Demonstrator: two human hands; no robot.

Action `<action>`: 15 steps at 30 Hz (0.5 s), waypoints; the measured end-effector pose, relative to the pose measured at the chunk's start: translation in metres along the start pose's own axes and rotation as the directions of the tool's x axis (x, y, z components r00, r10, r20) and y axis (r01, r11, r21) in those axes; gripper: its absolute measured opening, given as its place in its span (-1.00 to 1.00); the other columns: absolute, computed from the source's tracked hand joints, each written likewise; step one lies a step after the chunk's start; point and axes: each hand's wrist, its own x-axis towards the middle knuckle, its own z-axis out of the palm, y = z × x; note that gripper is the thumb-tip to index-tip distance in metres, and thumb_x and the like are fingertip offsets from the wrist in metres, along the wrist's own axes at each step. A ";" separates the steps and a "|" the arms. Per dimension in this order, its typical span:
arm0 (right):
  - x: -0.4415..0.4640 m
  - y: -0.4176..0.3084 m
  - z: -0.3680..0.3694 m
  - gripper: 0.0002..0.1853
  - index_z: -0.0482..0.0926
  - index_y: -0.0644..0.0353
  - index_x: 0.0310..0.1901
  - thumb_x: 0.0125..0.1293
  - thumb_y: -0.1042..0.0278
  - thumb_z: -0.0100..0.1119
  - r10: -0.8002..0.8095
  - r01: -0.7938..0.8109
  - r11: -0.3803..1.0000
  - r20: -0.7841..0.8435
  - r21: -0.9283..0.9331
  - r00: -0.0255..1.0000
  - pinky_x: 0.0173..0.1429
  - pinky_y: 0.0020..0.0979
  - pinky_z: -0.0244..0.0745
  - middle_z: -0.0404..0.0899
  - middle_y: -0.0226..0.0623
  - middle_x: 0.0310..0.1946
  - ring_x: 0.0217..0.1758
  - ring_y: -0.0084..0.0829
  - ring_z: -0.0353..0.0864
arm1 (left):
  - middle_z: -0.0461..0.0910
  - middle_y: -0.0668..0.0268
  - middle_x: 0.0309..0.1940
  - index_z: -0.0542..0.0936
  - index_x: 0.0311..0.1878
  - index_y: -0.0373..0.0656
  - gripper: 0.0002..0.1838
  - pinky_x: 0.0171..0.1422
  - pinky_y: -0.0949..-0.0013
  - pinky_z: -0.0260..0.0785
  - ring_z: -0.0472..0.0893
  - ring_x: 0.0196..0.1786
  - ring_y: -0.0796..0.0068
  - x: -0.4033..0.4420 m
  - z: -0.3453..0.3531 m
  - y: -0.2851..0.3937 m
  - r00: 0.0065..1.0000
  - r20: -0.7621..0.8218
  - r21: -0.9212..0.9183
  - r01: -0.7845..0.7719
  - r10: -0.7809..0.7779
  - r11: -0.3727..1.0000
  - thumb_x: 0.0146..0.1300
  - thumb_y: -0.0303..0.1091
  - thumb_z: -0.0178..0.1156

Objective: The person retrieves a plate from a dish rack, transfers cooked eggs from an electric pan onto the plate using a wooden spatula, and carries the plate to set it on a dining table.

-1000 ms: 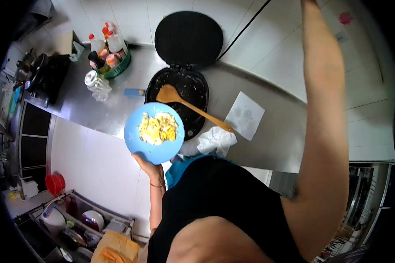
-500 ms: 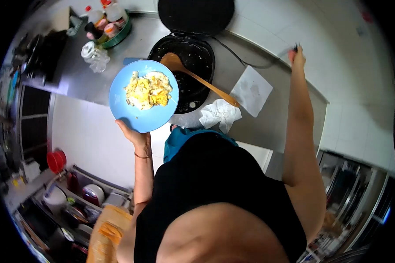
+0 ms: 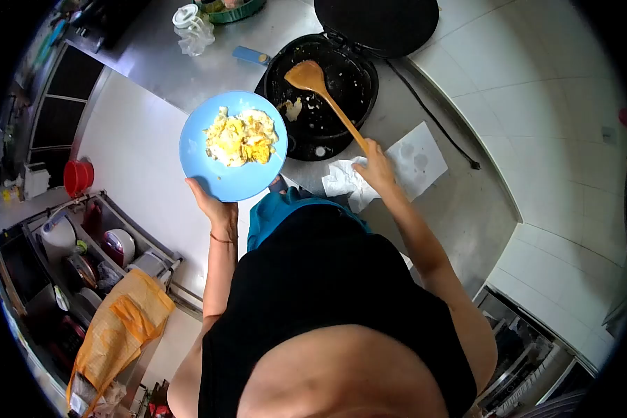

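Observation:
My left hand (image 3: 214, 209) grips the near rim of a blue plate (image 3: 237, 187), held level in front of me. Scrambled egg (image 3: 241, 138) lies in the middle of this plate. My right hand (image 3: 377, 169) is closed round the handle end of a wooden spatula (image 3: 336, 110). The spatula's blade rests over the black electric pan (image 3: 353, 90), whose round lid (image 3: 380, 26) stands open behind. Bits of egg (image 3: 294, 109) cling to the pan. Beneath and beside my right hand lie a crumpled paper towel (image 3: 341, 179) and a flat white sheet (image 3: 419, 161) with damp spots.
A black power cord (image 3: 428, 104) runs along the wall, its plug (image 3: 474, 165) lying on the steel counter (image 3: 460, 209). A blue handle (image 3: 251, 55) pokes out left of the pan. Farther left are a lidded jar (image 3: 186, 17) and a green basket (image 3: 238, 11). A dish rack (image 3: 177, 268) stands lower left.
My right hand has let go of the plug by the wall and come back to grip the spatula. The blade has shifted over the pan. The plate stays in my left hand.

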 end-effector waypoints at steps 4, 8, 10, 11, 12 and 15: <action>0.007 -0.013 -0.031 -0.53 0.20 0.08 0.14 0.15 0.44 -0.03 0.041 -0.038 0.997 0.043 -0.063 0.998 -0.06 -0.14 0.36 0.40 -0.06 -0.08 -0.10 -0.08 0.45 | 0.21 0.23 0.17 0.13 0.24 -0.18 -0.32 0.28 0.25 0.08 0.22 0.23 0.29 -0.001 0.001 -0.001 1.000 -0.006 0.001 0.006 -0.006 1.000 0.26 0.18 -0.26; 0.031 0.033 -0.122 -0.57 0.25 0.07 0.12 0.17 0.41 -0.10 -0.300 0.297 0.911 0.034 -0.287 0.953 -0.24 -0.14 0.43 0.45 -0.10 -0.24 -0.29 -0.10 0.52 | 0.22 0.24 0.17 0.13 0.23 -0.16 -0.33 0.28 0.26 0.09 0.23 0.22 0.30 0.000 -0.005 -0.004 0.999 0.025 -0.039 0.025 -0.025 0.999 0.25 0.19 -0.26; 0.045 -0.005 -0.193 -0.65 0.36 0.12 0.02 0.15 0.41 -0.10 -0.294 0.325 0.756 0.149 -0.569 0.944 -0.27 -0.18 0.45 0.51 -0.14 -0.36 -0.33 -0.12 0.54 | 0.22 0.25 0.16 0.13 0.23 -0.16 -0.33 0.28 0.26 0.09 0.23 0.22 0.31 0.001 -0.005 -0.003 0.999 0.040 -0.053 0.035 -0.033 0.998 0.26 0.19 -0.26; 0.050 -0.038 -0.225 -0.69 0.40 0.15 -0.04 0.14 0.40 -0.10 -0.181 0.278 0.701 0.214 -0.656 0.960 -0.30 -0.20 0.46 0.54 -0.16 -0.43 -0.35 -0.13 0.55 | 0.22 0.25 0.16 0.13 0.23 -0.16 -0.33 0.27 0.26 0.10 0.24 0.21 0.31 0.001 -0.006 -0.002 0.999 0.036 -0.055 0.034 -0.032 0.998 0.26 0.18 -0.27; 0.059 -0.056 -0.242 -0.76 0.46 0.17 -0.16 0.13 0.40 -0.09 -0.261 0.345 0.588 0.231 -0.732 0.937 -0.34 -0.22 0.47 0.55 -0.15 -0.47 -0.36 -0.14 0.56 | 0.22 0.25 0.16 0.13 0.23 -0.16 -0.34 0.27 0.26 0.10 0.24 0.21 0.31 0.003 -0.008 -0.004 0.999 0.035 -0.058 0.032 -0.030 0.998 0.26 0.18 -0.27; 0.091 -0.098 -0.263 -0.83 0.56 0.20 -0.48 0.08 0.40 -0.06 -0.470 0.450 0.338 0.266 -0.826 0.842 -0.44 -0.26 0.47 0.56 -0.12 -0.53 -0.40 -0.20 0.60 | 0.22 0.25 0.16 0.14 0.23 -0.16 -0.35 0.27 0.26 0.11 0.25 0.21 0.32 0.005 -0.009 -0.005 0.999 0.035 -0.076 0.043 -0.040 0.996 0.27 0.17 -0.29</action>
